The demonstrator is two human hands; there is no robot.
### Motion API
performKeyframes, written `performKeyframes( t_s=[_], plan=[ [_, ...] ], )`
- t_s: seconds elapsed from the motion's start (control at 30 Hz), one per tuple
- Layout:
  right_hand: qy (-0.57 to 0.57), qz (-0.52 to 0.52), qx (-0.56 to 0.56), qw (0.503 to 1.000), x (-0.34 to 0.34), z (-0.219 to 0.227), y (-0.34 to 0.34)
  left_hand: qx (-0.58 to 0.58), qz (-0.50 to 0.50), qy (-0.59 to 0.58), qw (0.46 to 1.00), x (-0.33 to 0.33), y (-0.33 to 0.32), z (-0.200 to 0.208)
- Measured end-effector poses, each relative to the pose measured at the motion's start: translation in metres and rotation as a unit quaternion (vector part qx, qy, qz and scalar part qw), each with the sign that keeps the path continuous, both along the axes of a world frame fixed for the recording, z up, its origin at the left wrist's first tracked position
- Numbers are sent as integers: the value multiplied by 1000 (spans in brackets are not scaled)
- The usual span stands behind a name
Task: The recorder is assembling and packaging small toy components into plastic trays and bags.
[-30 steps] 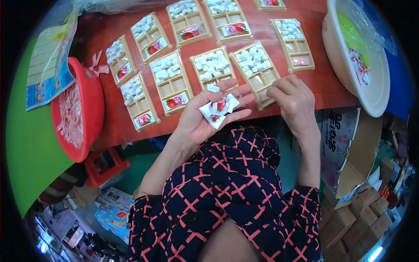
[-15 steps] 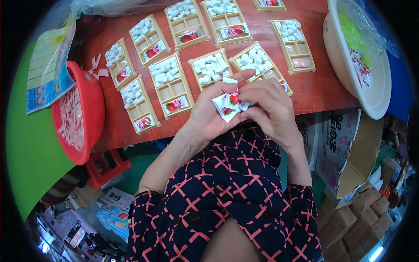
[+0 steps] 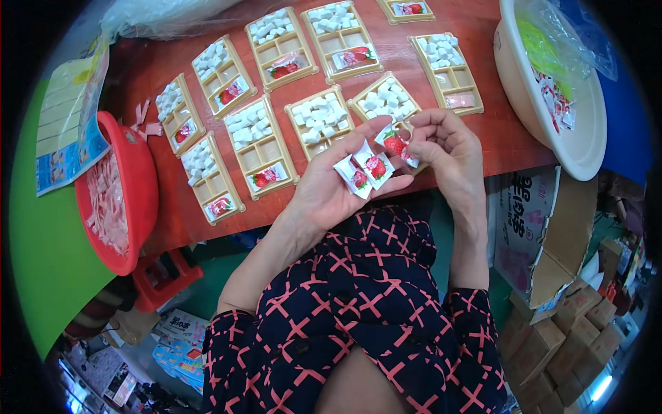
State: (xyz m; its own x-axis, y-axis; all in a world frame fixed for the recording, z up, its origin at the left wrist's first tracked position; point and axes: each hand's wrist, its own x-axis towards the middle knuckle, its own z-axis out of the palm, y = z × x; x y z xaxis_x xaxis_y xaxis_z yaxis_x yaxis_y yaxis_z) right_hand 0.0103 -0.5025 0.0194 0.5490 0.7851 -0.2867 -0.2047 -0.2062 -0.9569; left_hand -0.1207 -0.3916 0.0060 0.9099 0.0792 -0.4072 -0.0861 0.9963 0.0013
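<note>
My left hand (image 3: 318,186) is palm up over the table's front edge, fingers partly curled around a few small white sachets (image 3: 376,168) printed with strawberries. Between thumb and fingers, my right hand (image 3: 449,157) pinches one more strawberry sachet (image 3: 394,143) just above the left palm. Right beyond the hands lie two beige compartment trays, a left one (image 3: 318,119) and a right one (image 3: 387,99), both heaped with white marshmallow-like cubes. My hands cover their near compartments. Another tray (image 3: 261,150) to the left has cubes, two bare compartments and a strawberry sachet.
Several similar trays stand in rows on the red table (image 3: 386,45). At left, a red basin (image 3: 148,200) holds pink packets. A cream basin (image 3: 507,83) at right contains sachets and green plastic. Open cardboard box (image 3: 552,255) below right; red stool (image 3: 165,283) below left.
My right hand has drawn one sachet away from the others and moved slightly right. The sachets in my left palm have fanned apart. The whole view has shifted a little.
</note>
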Motion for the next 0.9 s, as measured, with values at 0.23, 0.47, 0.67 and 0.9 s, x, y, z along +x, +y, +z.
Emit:
performKeyframes(
  t_s=[0.23, 0.47, 0.67, 0.9],
  plan=[
    [-179, 9, -34, 983, 16, -11, -10, 41, -32, 26, 998, 3, 3, -3],
    [-391, -35, -13, 920, 81, -14, -8, 39, -44, 27, 998, 4, 8, -3],
    [-558, 15, -54, 828, 118, -35, -8, 25, -62, 9, 998, 17, 12, 2],
    [-597, -80, -9, 798, 104, -32, -32, 176, -101, 17, 979, 126, 8, 72]
  ],
)
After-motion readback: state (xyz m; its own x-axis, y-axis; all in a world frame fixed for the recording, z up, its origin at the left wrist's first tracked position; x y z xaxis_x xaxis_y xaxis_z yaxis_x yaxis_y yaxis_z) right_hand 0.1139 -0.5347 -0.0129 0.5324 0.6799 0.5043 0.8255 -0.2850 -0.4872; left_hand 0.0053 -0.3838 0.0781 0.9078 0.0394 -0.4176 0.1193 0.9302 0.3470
